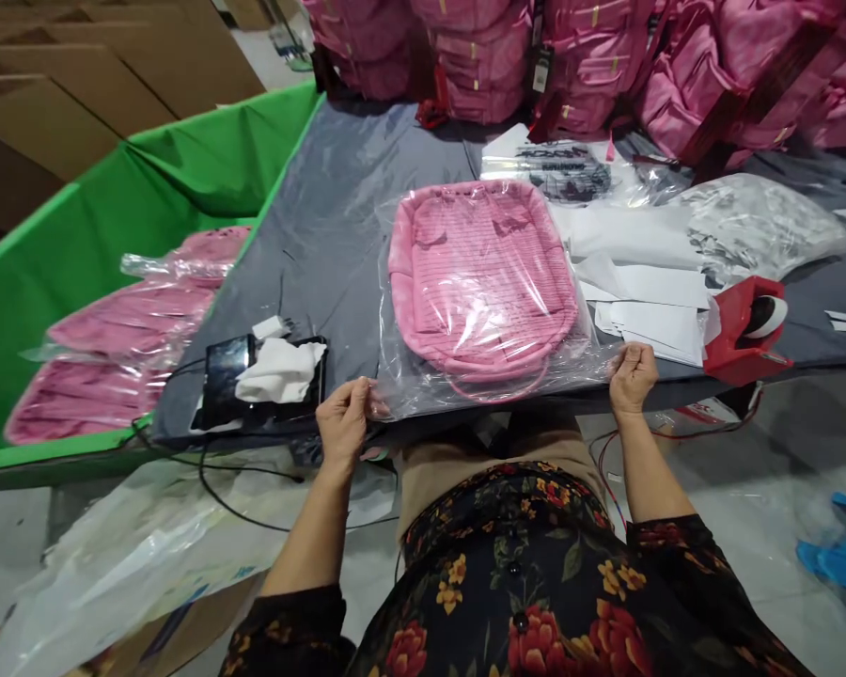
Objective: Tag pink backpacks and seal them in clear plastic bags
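A pink backpack (490, 273) lies flat on the table inside a clear plastic bag (423, 390), its ribbed side facing up and a loop strap toward me. With pinched fingers, my left hand (344, 416) grips the bag's near left corner at the table edge. At the near right corner, my right hand (633, 376) pinches the same bag between thumb and fingers. The plastic is stretched between both hands along the table's front edge.
Bagged pink backpacks (119, 348) lie in a green fabric bin (204, 169) at left. A black device (229, 381) with a white cloth (280, 369) sits near the left edge. White papers (659, 301), a red tape dispenser (740, 329) and plastic bags (761, 226) lie right. Stacked pink backpacks (479, 56) stand behind.
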A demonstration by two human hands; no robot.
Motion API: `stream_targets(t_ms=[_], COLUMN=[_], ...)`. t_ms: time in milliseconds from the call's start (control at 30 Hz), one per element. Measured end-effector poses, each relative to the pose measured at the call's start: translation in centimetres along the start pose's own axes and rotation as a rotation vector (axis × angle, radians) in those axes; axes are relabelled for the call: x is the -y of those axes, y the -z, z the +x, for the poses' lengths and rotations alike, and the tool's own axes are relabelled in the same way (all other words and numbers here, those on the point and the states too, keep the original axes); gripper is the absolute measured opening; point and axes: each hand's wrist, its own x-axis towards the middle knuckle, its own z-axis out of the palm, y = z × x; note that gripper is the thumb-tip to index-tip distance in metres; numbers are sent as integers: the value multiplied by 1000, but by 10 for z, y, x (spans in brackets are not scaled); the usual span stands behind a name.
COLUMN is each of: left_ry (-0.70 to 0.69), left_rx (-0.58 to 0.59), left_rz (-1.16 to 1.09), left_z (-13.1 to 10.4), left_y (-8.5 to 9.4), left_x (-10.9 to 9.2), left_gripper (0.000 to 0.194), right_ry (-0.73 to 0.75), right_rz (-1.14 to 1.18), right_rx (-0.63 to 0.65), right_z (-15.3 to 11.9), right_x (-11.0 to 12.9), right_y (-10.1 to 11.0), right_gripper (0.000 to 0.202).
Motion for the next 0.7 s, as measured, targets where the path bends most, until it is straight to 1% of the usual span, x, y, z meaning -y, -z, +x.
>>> stream_targets(t_ms=[33, 67, 100, 133, 167, 200, 233, 267, 300, 333, 400, 467, 533, 567, 633, 700], left_ry=[-102, -235, -381, -526, -655, -755, -820, -853, -858, -848, -828, -841, -869, -878, -893, -913], left_rx=[-81, -150, -179, -147, -61, 48, 148, 222, 262, 279, 305, 372, 442, 459, 446, 402], left_rz=[95, 193, 281, 352, 404, 442, 471, 500, 531, 560, 602, 616, 607, 605, 614, 623], left_z=[-2, -6, -11, -17, -23, -29, -34, -37, -38, -38, -34, -28, -24, -23, -23, -25], left_y=[-5, -11, -19, -28, -39, -50, -62, -73, -82, -89, -97, -99, -96, -94, -89, -86], left_x=[-5, -11, -19, -29, -38, -48, -58, -66, -73, -79, -87, -90, -92, -92, -92, -92], left_gripper=[45, 43, 40, 39, 38, 38, 38, 40, 43, 44, 48, 50, 45, 41, 34, 26], right_ry=[12, 19, 23, 23, 21, 17, 11, 7, 3, 2, 7, -1, -19, -27, -32, -32], right_rz=[0, 4, 11, 18, 24, 29, 31, 32, 32, 31, 29, 37, 50, 57, 64, 67], right_rx=[10, 20, 27, 33, 35, 38, 39, 40, 42, 47, 48, 47, 47, 48, 50, 45], right_z=[-1, -1, -2, -2, -2, -2, -2, -1, -1, -2, -2, -3, -3, -4, -4, -4], right_x=[1, 3, 5, 6, 7, 8, 10, 10, 11, 12, 12, 11, 9, 8, 6, 5], right_y=[1, 3, 3, 3, 3, 3, 2, 2, 1, 1, 1, 2, 3, 4, 5, 7], right_gripper=[60, 59, 59, 59, 59, 59, 60, 61, 61, 62, 63, 64, 63, 62, 62, 61])
